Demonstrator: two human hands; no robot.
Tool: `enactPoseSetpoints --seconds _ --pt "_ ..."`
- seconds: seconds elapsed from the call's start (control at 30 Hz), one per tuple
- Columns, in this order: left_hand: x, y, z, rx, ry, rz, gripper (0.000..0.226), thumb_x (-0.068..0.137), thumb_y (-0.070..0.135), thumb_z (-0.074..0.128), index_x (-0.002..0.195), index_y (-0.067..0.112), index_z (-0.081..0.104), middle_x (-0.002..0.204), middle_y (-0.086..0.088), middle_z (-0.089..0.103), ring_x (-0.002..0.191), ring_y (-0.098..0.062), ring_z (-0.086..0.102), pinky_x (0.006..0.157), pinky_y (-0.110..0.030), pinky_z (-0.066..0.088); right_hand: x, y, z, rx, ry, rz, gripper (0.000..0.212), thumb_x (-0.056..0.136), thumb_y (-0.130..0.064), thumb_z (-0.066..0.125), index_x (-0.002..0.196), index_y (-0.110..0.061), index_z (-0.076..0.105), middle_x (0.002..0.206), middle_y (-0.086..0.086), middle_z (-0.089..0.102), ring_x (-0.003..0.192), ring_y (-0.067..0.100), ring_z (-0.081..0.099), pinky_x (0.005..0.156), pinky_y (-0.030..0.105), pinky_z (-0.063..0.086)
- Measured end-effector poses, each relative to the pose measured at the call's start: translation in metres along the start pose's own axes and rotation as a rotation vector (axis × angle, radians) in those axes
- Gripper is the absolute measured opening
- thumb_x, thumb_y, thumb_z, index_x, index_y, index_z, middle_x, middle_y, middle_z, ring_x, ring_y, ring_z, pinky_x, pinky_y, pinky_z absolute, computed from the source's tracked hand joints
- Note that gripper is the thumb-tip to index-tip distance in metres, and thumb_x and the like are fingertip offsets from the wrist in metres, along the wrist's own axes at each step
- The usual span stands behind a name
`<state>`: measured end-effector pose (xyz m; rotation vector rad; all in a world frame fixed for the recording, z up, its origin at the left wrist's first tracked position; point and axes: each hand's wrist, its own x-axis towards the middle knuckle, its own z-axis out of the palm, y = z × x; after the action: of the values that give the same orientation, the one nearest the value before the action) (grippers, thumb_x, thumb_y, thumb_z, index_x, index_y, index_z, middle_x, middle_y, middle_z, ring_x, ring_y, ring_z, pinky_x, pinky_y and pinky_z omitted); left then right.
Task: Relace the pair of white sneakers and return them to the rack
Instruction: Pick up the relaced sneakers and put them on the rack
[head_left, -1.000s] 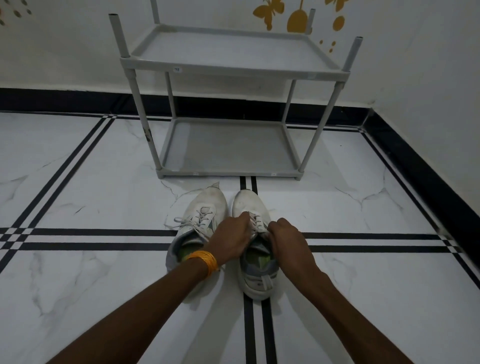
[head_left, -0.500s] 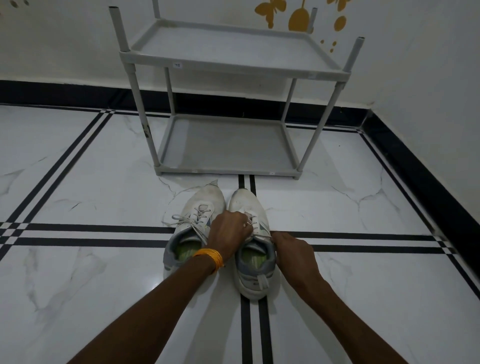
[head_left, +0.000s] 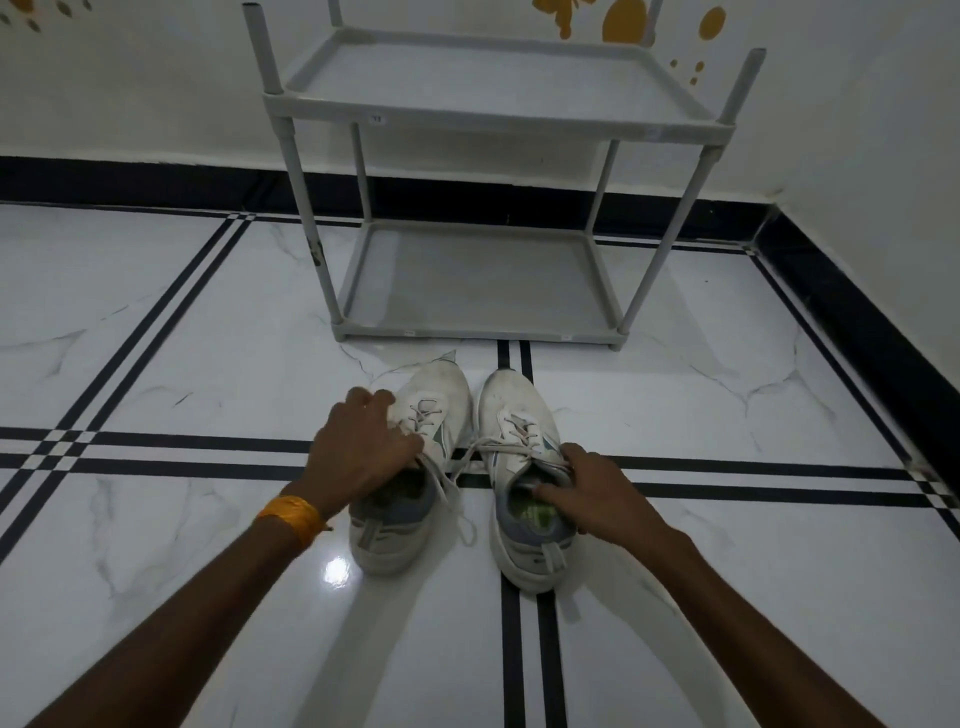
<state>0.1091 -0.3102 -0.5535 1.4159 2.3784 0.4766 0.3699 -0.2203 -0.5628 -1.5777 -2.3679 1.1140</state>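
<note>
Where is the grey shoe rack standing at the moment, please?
In the head view the grey shoe rack stands against the far wall, just beyond the toes of the two white sneakers, both its shelves bare.

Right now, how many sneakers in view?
2. The left sneaker sits on the floor under the left hand; the right sneaker sits beside it, the right hand at its collar. Both rack shelves hold none.

A home corner: marble floor (head_left: 156, 338), shoe rack (head_left: 483, 124), butterfly-stickered wall (head_left: 130, 93).
</note>
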Motion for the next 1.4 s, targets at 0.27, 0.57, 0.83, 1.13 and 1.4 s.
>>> enactPoseSetpoints --seconds 0.27,0.57,0.83,1.13,1.4 --pt "0.002 -0.019 0.032 -0.151 -0.171 -0.101 0.01 0.091 0.023 0.054 0.094 0.013 0.055 0.09 -0.007 0.063 0.077 -0.018 0.053 0.055 -0.019 0.032 0.027 -0.007 0.024 -0.19 0.108 0.013 0.024 0.093 -0.019 0.051 0.105 0.001 0.054 0.108 0.022 0.065 0.093 0.036 0.063 0.069 0.031 0.043" --pt "0.001 0.018 0.027 -0.244 0.009 -0.034 0.011 0.086 0.011 0.055 0.095 0.006 0.052 0.086 -0.009 0.061 0.075 -0.029 0.056 0.06 -0.031 0.036 0.033 -0.013 -0.006 -0.137 0.211 -0.111 0.018 0.093 -0.008 0.049 0.107 0.002 0.054 0.104 0.02 0.064 0.093 0.034 0.06 0.07 0.025 0.032" --pt "-0.023 0.085 -0.078 -0.343 0.019 -0.043 0.01 0.084 0.018 0.053 0.089 0.015 0.046 0.074 0.004 0.054 0.062 -0.005 0.049 0.052 -0.016 0.031 -0.007 -0.073 -0.108 -0.057 0.177 -0.128 0.015 0.09 -0.007 0.049 0.104 -0.006 0.054 0.1 0.015 0.063 0.089 0.03 0.06 0.076 0.039 0.049" --pt "-0.007 0.202 -0.272 -0.395 -0.037 -0.059 0.017 0.09 0.012 0.059 0.092 0.018 0.044 0.074 0.01 0.054 0.063 -0.003 0.053 0.05 -0.008 0.04 -0.048 -0.199 -0.274 0.002 0.168 0.01 0.019 0.092 -0.01 0.049 0.111 -0.009 0.053 0.102 0.01 0.062 0.091 0.025 0.06 0.081 0.043 0.053" --pt "0.103 0.248 -0.375 -0.399 0.011 -0.024 0.018 0.09 0.012 0.056 0.099 0.019 0.042 0.078 0.002 0.06 0.064 -0.011 0.059 0.054 -0.019 0.044 0.04 -0.294 -0.391 0.001 0.193 0.007 0.03 0.095 -0.011 0.049 0.125 -0.006 0.049 0.112 0.015 0.056 0.098 0.026 0.058 0.083 0.033 0.049"
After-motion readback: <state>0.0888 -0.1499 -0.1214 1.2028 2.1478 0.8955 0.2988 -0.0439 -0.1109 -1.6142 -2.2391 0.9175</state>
